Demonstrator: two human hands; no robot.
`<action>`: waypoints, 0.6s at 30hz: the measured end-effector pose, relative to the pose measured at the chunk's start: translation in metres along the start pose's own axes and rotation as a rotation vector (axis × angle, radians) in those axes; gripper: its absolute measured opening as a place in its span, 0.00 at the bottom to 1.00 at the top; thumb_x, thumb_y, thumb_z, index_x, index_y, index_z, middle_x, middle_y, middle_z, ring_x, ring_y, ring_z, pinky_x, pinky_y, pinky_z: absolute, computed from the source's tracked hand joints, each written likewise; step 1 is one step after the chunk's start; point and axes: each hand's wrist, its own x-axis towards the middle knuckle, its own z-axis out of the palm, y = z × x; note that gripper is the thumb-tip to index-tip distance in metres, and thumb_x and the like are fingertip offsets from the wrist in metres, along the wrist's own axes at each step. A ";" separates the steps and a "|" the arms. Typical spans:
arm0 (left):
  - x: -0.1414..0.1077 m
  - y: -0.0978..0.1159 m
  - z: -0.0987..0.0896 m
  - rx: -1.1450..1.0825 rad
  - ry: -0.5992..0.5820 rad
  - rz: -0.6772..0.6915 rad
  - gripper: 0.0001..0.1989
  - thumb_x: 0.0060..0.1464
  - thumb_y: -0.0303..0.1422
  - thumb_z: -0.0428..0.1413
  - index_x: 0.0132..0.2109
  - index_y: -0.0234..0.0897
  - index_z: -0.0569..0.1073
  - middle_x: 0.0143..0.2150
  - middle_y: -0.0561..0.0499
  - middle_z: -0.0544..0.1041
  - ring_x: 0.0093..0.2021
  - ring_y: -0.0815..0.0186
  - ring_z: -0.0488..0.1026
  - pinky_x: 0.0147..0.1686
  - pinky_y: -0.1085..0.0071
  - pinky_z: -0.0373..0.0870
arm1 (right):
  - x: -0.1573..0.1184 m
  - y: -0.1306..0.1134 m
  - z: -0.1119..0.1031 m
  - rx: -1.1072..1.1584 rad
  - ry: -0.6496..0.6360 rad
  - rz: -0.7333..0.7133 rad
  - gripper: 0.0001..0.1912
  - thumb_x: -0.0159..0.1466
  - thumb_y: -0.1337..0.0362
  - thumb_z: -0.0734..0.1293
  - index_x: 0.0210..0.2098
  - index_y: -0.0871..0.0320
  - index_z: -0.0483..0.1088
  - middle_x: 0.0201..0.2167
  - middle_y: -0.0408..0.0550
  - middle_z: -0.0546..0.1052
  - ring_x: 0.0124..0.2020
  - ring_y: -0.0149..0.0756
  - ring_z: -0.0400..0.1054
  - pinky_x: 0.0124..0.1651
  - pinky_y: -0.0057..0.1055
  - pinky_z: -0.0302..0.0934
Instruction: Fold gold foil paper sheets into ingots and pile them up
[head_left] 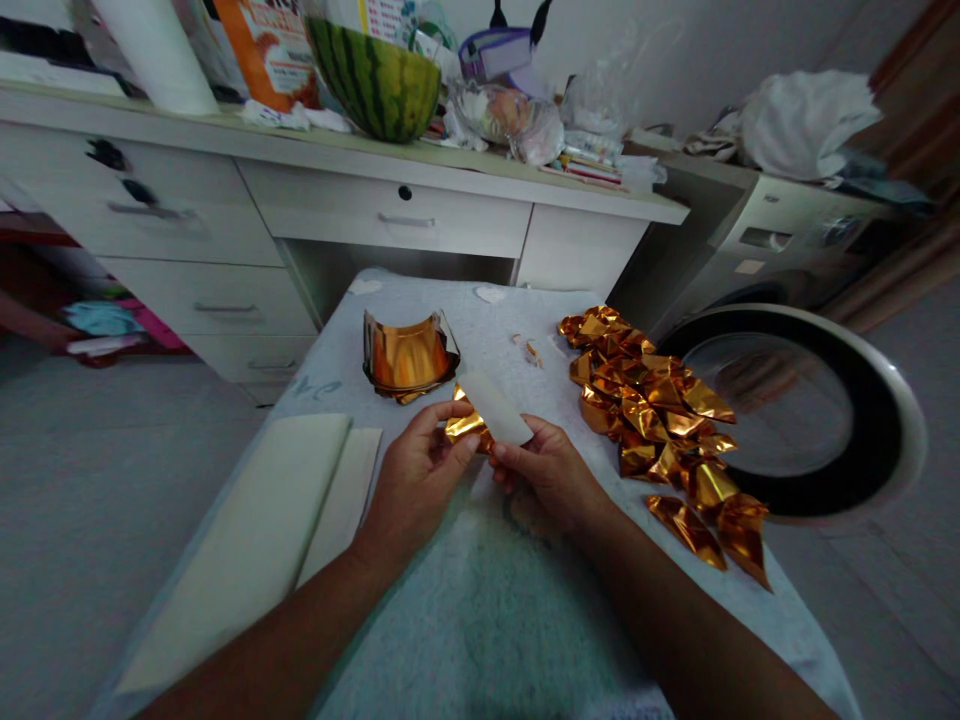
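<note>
Two hands: left hand [420,468] and right hand [559,472] nearly meet, both closed to a pinch on one small work.
Left grip: thumb and fingers closed on the gold foil [466,430]; no slack that we can see.
Right grip: closed on the lower end of the pale strip [495,408], close by the foil's edge; we can't tell strip from foil backing.
Step in hand: we read it as folding or wrapping foil against the strip, partway through.
Next move: we judge it calls for a steady left pinch while the right thumb presses the edge flat and even.
Curved foil stack [409,355]: beyond the grip, to its left, just apart from the left fingers.
Folded gold pieces [660,405]: heaped to the right of the grip, well apart.
Small scraps [532,352]: beyond the grip, slightly right.
Pale sheets [247,540]: left of the grip, flat on the tablecloth [465,610].
</note>
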 end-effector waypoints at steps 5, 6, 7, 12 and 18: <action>0.001 0.001 0.000 -0.024 -0.010 0.007 0.18 0.54 0.31 0.58 0.52 0.41 0.69 0.47 0.49 0.77 0.43 0.63 0.77 0.43 0.67 0.72 | 0.001 0.001 -0.001 -0.022 -0.058 0.008 0.19 0.51 0.54 0.75 0.35 0.60 0.70 0.26 0.42 0.74 0.24 0.29 0.67 0.24 0.25 0.60; 0.001 0.002 0.000 -0.042 -0.003 0.008 0.17 0.54 0.31 0.58 0.52 0.40 0.69 0.47 0.49 0.77 0.44 0.63 0.76 0.44 0.66 0.72 | 0.001 0.001 -0.001 -0.035 -0.067 0.007 0.20 0.52 0.54 0.75 0.36 0.59 0.69 0.26 0.43 0.74 0.24 0.29 0.68 0.25 0.25 0.61; 0.002 0.003 0.000 -0.068 0.002 0.003 0.17 0.54 0.30 0.57 0.52 0.40 0.69 0.46 0.49 0.77 0.44 0.63 0.76 0.44 0.66 0.71 | 0.001 0.001 -0.003 -0.045 -0.070 0.002 0.19 0.53 0.53 0.74 0.37 0.58 0.68 0.27 0.43 0.74 0.25 0.30 0.68 0.26 0.26 0.61; 0.007 0.005 -0.001 -0.205 0.042 -0.040 0.16 0.51 0.25 0.54 0.48 0.39 0.69 0.46 0.51 0.76 0.46 0.63 0.74 0.45 0.67 0.69 | 0.001 0.001 -0.013 -0.148 0.000 -0.182 0.16 0.57 0.62 0.67 0.44 0.53 0.61 0.35 0.44 0.72 0.34 0.33 0.68 0.35 0.29 0.63; 0.009 0.003 0.000 -0.298 0.030 -0.099 0.18 0.46 0.22 0.53 0.46 0.40 0.68 0.43 0.52 0.75 0.40 0.66 0.73 0.37 0.72 0.68 | -0.001 0.005 -0.015 -0.826 -0.014 -0.514 0.30 0.51 0.75 0.64 0.53 0.53 0.58 0.53 0.51 0.63 0.57 0.42 0.57 0.57 0.42 0.55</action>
